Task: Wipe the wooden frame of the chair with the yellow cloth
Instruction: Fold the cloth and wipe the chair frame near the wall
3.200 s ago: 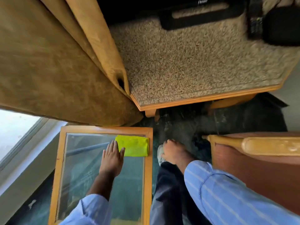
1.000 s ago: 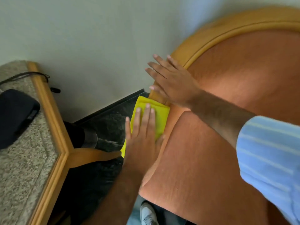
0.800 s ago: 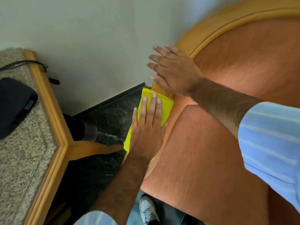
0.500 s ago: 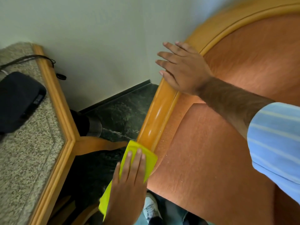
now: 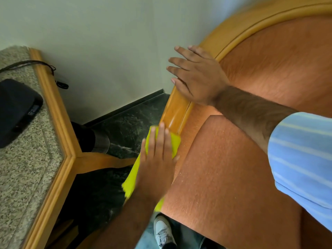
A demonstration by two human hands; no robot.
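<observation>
Four fingers (image 5: 159,139) of the left hand (image 5: 156,168) lie flat and close together, pressing one yellow cloth (image 5: 136,169) against the wooden frame (image 5: 173,112) of a chair. The thumb sticks out to the right, toward the orange seat cushion (image 5: 224,177). The cloth sits on the lower part of the frame's left side rail and hangs down past the hand toward the dark green floor (image 5: 125,126).

The right hand (image 5: 195,78) rests higher up on the same rail, palm down, fingers straight and slightly spread, holding nothing. Its forearm crosses the orange backrest (image 5: 278,60), and a blue striped sleeve (image 5: 301,159) covers the upper arm.

The frame curves up and over the backrest in one light, glossy wooden band. To the left stands one table (image 5: 55,112) with a speckled stone top and a wooden edge. On it lie one black device (image 5: 16,108) and one dark cable (image 5: 36,62). One grey shoe (image 5: 162,230) shows at the bottom. A pale wall (image 5: 98,42) fills the background.
</observation>
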